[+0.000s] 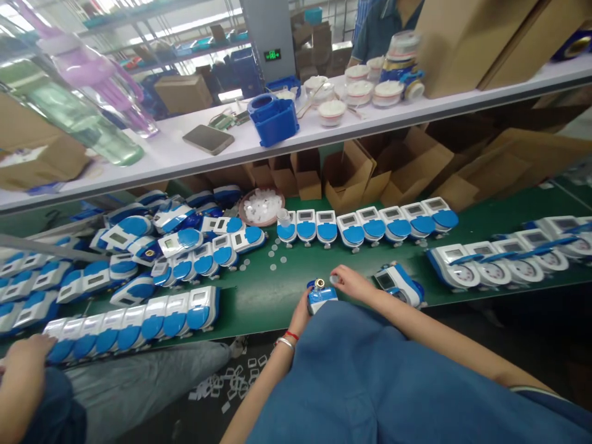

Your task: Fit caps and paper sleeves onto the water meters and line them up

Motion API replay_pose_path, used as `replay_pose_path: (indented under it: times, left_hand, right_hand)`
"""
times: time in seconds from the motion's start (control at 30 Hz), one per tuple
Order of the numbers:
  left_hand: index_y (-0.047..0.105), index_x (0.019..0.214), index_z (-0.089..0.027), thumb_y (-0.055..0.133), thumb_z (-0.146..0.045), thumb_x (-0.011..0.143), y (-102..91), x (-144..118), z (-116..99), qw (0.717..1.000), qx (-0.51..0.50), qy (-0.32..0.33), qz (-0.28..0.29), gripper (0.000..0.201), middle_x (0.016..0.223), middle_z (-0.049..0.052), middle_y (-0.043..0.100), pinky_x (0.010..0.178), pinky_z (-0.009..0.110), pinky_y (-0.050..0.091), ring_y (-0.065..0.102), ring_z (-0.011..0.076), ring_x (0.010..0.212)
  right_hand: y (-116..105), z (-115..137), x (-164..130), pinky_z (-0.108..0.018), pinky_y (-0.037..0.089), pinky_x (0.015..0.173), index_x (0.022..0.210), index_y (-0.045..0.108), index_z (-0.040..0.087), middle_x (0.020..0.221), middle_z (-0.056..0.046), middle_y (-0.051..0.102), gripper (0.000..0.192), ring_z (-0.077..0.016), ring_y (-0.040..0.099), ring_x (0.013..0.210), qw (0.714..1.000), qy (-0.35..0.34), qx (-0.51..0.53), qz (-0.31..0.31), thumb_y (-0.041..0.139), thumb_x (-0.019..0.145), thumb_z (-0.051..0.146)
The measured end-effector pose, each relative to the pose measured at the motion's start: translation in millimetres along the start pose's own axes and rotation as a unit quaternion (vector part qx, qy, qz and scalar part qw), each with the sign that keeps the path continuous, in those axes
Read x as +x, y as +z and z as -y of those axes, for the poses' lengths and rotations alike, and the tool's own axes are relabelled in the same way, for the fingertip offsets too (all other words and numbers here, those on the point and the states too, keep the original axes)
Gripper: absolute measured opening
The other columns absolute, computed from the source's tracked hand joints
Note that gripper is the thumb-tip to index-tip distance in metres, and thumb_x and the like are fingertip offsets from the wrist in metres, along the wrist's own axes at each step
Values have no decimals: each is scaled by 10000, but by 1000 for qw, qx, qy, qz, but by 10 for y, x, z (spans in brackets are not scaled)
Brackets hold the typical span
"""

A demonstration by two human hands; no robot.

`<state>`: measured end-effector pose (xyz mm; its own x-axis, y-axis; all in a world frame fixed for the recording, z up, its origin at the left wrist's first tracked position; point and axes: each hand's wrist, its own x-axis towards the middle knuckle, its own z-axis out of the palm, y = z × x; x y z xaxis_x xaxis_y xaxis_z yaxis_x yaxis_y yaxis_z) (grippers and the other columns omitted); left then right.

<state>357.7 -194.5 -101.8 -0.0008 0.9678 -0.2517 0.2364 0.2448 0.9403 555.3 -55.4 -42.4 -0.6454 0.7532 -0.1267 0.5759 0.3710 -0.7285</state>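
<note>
My left hand gripping meter upright at table edge, brass port up; right hand pinching small clear cap beside port.

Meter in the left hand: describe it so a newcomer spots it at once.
Start at the green mat and go to its near edge, centre. The meter sits in the left hand, alone and upended, brass fitting on top, unlike the flat rows behind.

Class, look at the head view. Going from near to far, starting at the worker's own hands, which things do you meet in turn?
Left hand holding a blue-and-white plastic meter with a brass fitting, right hand beside it → small clear plastic discs on the green mat → row of upright blue-and-white meters → open brown cardboard boxes → blue plastic housing on the white shelf.
</note>
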Motion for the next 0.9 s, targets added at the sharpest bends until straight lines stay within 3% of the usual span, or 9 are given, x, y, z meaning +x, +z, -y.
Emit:
replay_pose_path:
  times: [0.2,0.43,0.67,0.9]
  left_hand:
    - [313,1363,-241,649,-255,689,-14,15,-1,1000,-14,-16,-20,753,1427,92,358,1010,411,386,414,254,1260]
    - [387,1339,-203,603,-248,708,-88,159,-60,998,22,-55,2,669,1395,110,413,1064,442,312,421,276,1255]
    - [339,1367,-150,547,-284,755,-34,227,23,997,71,-26,13,661,1417,133,380,1095,412,275,385,253,1284]
    - [358,1358,-164,563,-334,756,-28,266,12,997,71,-40,13,658,1410,127,391,1095,436,275,391,265,1281]
  right_hand:
    - [107,175,121,-236,419,792,1057,571,194,1028,-56,543,231,-140,546,883,997,-66,-24,45,533,830,199]
    - [-5,297,225,-229,412,769,1034,577,194,1029,-62,549,187,-146,567,884,987,-81,-110,86,499,875,255]
    - [9,363,247,-258,432,746,1002,576,140,991,-123,600,305,-200,608,873,971,34,-209,109,482,875,401]
    - [-59,442,338,-315,456,738,949,641,121,943,-166,655,533,-263,627,897,954,108,-250,128,312,901,537]
